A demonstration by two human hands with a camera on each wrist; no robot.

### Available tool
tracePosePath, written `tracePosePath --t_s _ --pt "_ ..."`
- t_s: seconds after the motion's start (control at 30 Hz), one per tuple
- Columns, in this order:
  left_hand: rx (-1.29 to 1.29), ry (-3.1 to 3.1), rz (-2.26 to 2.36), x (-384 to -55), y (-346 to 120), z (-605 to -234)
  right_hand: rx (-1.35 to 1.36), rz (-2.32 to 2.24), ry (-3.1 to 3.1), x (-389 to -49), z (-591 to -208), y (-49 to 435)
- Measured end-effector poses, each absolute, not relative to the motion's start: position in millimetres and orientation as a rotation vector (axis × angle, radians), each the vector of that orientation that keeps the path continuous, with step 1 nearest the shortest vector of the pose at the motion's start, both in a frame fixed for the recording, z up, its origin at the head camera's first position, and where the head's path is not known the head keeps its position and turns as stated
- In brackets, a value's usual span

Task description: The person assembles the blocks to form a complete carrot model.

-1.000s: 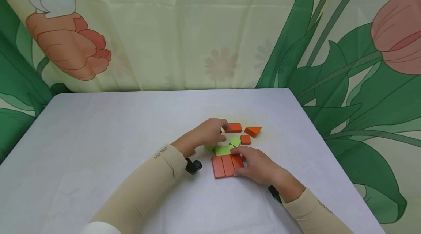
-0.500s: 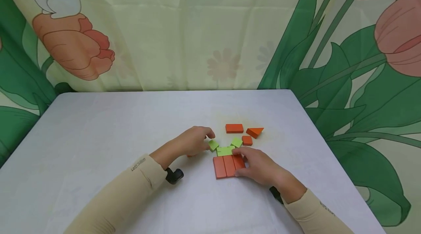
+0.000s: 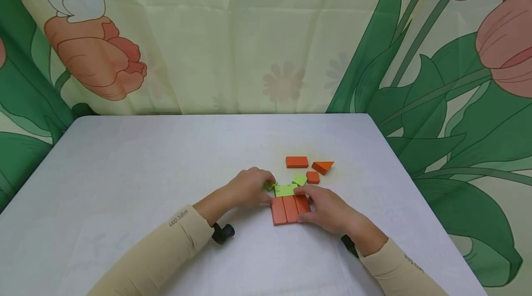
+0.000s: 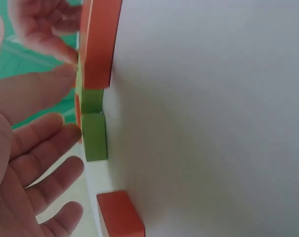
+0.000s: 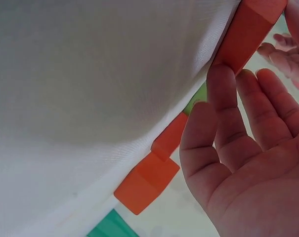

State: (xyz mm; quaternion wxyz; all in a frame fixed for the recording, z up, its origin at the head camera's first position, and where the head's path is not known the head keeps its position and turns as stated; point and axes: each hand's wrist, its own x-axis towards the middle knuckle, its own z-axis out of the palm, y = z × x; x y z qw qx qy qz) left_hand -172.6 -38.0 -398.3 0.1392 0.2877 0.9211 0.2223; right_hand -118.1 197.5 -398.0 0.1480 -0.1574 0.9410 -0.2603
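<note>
Three red rectangular blocks [image 3: 285, 210] stand side by side in a row on the white table. Against their far edge lies a notched light green block [image 3: 285, 190], with a small green block [image 3: 299, 179] at its right corner and another green block [image 4: 95, 138] at its left. My right hand [image 3: 328, 210] pinches the rightmost red block [image 5: 248, 37] between thumb and fingers at its near and far ends. My left hand [image 3: 249, 188] has its fingertips at the left green block and its thumb near the left red block; its fingers look loosely extended.
Behind the green blocks lie an orange-red rectangular block [image 3: 297, 162], an orange triangular block [image 3: 322, 167] and a small orange-red block [image 3: 313, 177]. Another orange-red block [image 4: 120, 215] shows below the fingers in the left wrist view. A printed cloth [image 3: 249, 56] hangs behind the table [image 3: 145, 171].
My left hand drew back leftward from the rear orange-red block, then came slightly right and nearer to the left green block, partly covering it. My right hand stayed on the red block.
</note>
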Motion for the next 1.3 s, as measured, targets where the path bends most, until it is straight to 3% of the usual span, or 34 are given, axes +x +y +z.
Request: tracePosePath --t_s 0.6,0.9,1.3 --pt "0.858 2.773 0.601 -156 -32 -403 -0.544 -0.746 2.769 -128 -394 202" --pt "0.863 2.777 0.612 -157 -34 -405 -0.513 -0.68 2.866 -173 -379 215" --pt "0.854 2.77 0.597 -155 -32 -404 -0.427 -0.51 2.854 -217 -388 206"
